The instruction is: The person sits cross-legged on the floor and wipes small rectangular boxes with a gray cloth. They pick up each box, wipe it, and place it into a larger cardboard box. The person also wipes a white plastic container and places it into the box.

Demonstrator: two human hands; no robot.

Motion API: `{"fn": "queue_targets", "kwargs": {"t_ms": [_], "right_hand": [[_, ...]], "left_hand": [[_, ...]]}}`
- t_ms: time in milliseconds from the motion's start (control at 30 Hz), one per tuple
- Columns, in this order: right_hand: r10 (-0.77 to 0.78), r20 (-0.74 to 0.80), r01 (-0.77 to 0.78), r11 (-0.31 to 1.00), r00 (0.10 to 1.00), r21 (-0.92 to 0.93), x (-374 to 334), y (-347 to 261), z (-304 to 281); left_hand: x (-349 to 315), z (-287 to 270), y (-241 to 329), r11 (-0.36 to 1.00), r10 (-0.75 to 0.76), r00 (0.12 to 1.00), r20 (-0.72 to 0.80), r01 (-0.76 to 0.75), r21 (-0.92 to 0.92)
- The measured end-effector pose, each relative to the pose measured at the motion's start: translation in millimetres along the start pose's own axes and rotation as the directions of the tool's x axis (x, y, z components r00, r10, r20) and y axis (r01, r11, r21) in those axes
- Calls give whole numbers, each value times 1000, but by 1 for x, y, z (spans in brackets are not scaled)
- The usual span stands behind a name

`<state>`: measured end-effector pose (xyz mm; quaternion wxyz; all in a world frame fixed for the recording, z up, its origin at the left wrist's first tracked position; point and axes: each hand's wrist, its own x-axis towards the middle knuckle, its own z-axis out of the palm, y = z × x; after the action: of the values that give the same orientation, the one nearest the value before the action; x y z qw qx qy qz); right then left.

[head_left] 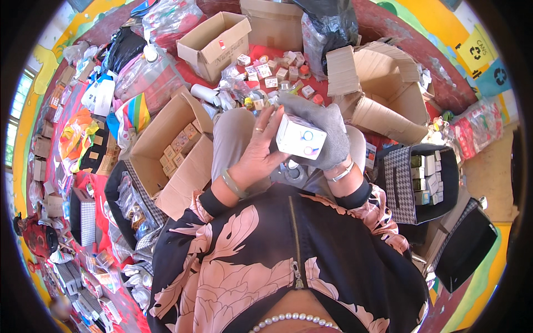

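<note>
The bare left hand [259, 149] is pressing its fingers and thumb against the left side of a white box with round coloured marks [300, 137], while the right hand in a grey knitted glove [328, 131] is cupping the box's right side. The box is sitting between both hands, not yet set down, so its handling is apparently remaining unfinished.

To the left of the left hand, small tan-and-white printed boxes [181, 145] are lying grouped inside an open brown cardboard carton [191, 186]; that portion is seemingly done. To the right of the gloved hand, pale narrow boxes [431, 176] are standing in a houndstooth fabric bin [399, 191], also looking arranged. Beyond both hands, loose small white boxes [263, 71] are lying scattered on a red surface [321, 86], suggesting much is still waiting.
</note>
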<state>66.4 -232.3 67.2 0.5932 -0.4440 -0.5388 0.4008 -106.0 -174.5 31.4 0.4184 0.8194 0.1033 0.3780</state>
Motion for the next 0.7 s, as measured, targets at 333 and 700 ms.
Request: {"fn": "queue_targets", "kwargs": {"t_ms": [333,700], "right_hand": [[-9,-399,39,997,917,67,-15,13,5],[-70,237,191,822,969,-537,6,-46,-26]], "left_hand": [[-2,32,21,423,-369,917,150,310,-851],[-4,-28,18,-84,-248,968,28,8,-996]]}}
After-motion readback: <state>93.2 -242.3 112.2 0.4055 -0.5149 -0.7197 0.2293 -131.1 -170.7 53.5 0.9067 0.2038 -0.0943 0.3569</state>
